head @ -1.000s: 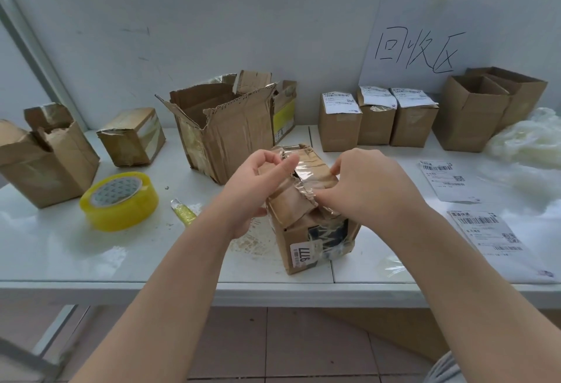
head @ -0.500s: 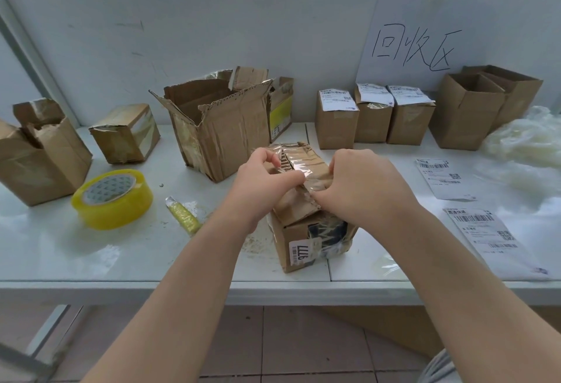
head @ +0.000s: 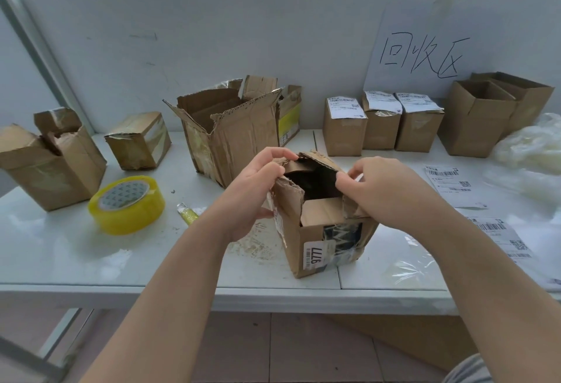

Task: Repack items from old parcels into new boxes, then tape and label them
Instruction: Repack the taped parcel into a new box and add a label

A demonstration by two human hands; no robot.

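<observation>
A worn small parcel [head: 315, 240] with a "9777" sticker stands near the table's front edge, its top flaps pulled apart. A dark item shows inside the opening. My left hand [head: 255, 188] pinches the torn left flap. My right hand [head: 385, 191] grips the right flap. A yellow tape roll [head: 127, 204] lies to the left. Two loose shipping labels [head: 452, 183] lie flat on the right. Three small labelled boxes [head: 382, 124] stand in a row at the back.
A large torn open carton [head: 230, 136] stands right behind the parcel. Old parcels [head: 48, 158] sit at the far left; two open new boxes [head: 482, 118] and crumpled plastic film [head: 531, 146] sit at the far right. A small yellow packet [head: 188, 214] lies by the tape.
Both hands have pulled the taped top flaps apart, so the parcel now stands open where it was closed before.
</observation>
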